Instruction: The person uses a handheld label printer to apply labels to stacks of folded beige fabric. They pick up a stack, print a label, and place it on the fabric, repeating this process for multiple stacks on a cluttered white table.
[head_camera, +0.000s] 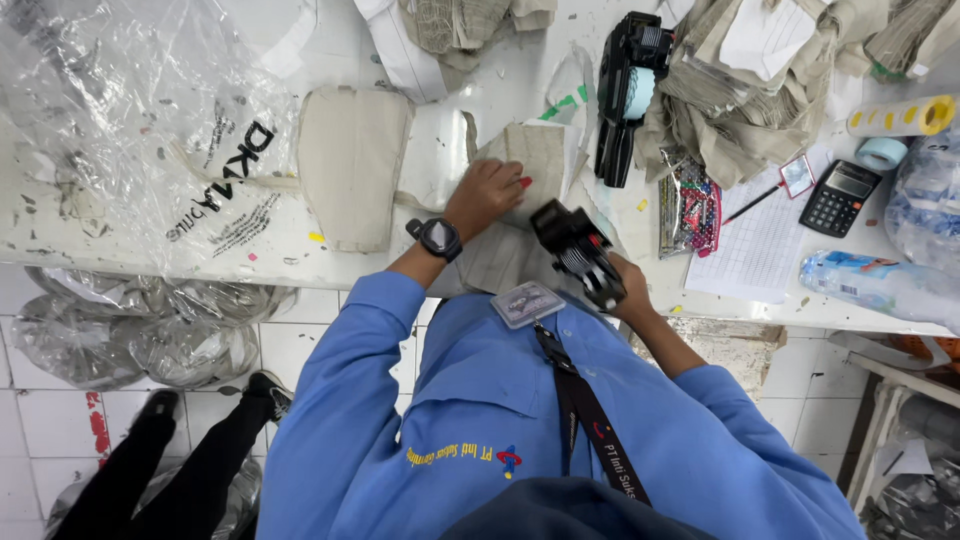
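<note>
Middle of the frame, and the left hand (487, 194) lies flat, fingers spread and pressing down on a beige cut fabric piece (535, 160) on the white table (120, 235), gripping nothing, just pinning it. A black wristwatch (438, 238) shows on that wrist. Just below and to the right, the right hand (628, 290) is curled tight around the handle of a black label gun (578, 252), whose head angles up toward the cloth, close to the pinning hand; whether it touches the fabric I cannot tell from here. More beige pieces sit under and below the hand, and a wider beige panel (352, 180) lies left of centre. To my eye the thing to get right is keeping the cloth flat and taut under those fingers, bringing the gun's head down square on a clear patch, well away from the fingertips, and pressing once, firmly. A second black label gun (628, 95) rests top centre beside a heap of fabric bundles (760, 100). Far right there is a calculator (838, 197), a gridded sheet (765, 250), a yellow sticker roll (905, 116) and a water bottle (880, 285); crumpled clear plastic (130, 120) fills the upper left.
</note>
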